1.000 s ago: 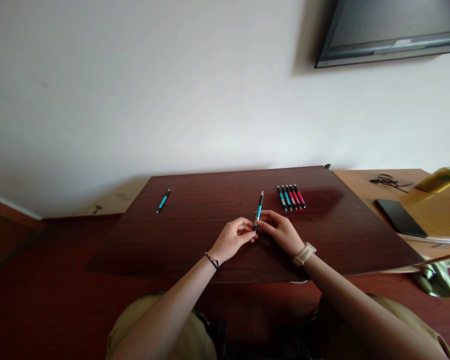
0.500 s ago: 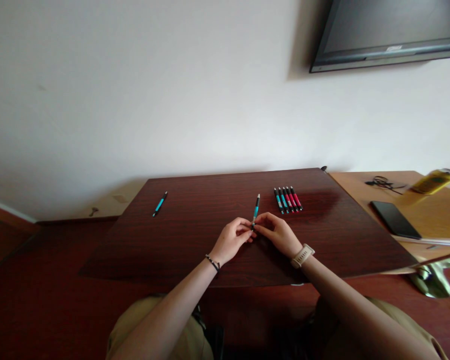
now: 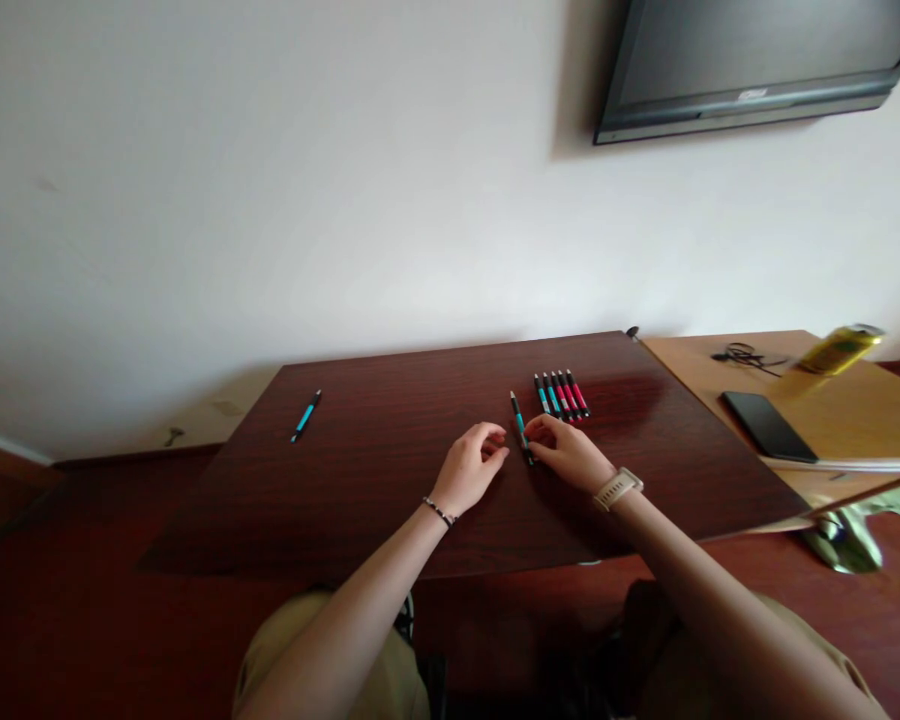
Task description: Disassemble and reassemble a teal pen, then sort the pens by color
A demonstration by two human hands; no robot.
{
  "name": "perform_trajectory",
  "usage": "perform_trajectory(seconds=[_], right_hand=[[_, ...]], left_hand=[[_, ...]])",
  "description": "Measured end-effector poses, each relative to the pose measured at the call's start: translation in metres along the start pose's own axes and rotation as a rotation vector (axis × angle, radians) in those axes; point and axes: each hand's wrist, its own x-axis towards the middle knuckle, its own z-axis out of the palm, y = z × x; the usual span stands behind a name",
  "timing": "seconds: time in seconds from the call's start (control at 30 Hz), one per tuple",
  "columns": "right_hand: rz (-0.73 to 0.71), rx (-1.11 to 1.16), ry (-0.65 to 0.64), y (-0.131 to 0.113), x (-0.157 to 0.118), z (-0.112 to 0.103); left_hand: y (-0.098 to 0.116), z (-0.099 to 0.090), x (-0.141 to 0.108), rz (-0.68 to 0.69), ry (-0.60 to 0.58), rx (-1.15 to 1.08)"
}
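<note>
With the left hand (image 3: 471, 466) empty, its fingers curved, the right hand (image 3: 571, 456) pinches a slim blue-and-black pen (image 3: 518, 415) between the front and far edges of the reddish-brown tabletop (image 3: 390, 450), apparently placing it by a blue-and-pink pen row (image 3: 562, 393), which likely calls for a rightward slide.

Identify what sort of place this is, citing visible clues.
Probably a room in a home or office: a wall-mounted television, a dark wood-grain table and a lighter tabletop beside it.
</note>
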Motion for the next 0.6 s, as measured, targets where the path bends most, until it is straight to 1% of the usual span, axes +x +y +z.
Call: perform_trajectory(seconds=[0.1, 0.17, 0.27, 0.3, 0.37, 0.5, 0.6], right_hand=[[-0.012, -0.084, 0.022, -0.006, -0.003, 0.001], [-0.018, -0.076, 0.017, -0.008, -0.003, 0.001], [-0.036, -0.058, 0.004, -0.009, -0.003, 0.0], [-0.045, -0.051, 0.002, -0.009, -0.002, -0.001], [-0.062, -0.037, -0.002, -0.009, -0.002, -0.003], [-0.076, -0.024, -0.01, -0.012, -0.003, -0.008], [-0.074, -0.016, 0.011, -0.014, -0.004, -0.01]], left_hand=[[-0.009, 0.005, 0.022, -0.011, 0.035, 0.01], [-0.016, 0.007, 0.04, -0.074, 0.062, -0.037], [-0.022, 0.009, 0.065, -0.206, 0.065, -0.269], [-0.022, 0.009, 0.072, -0.225, 0.057, -0.331], [-0.023, 0.01, 0.085, -0.208, 0.042, -0.384], [-0.024, 0.013, 0.106, -0.154, 0.022, -0.387], [-0.027, 0.018, 0.121, -0.159, 0.068, -0.363]])
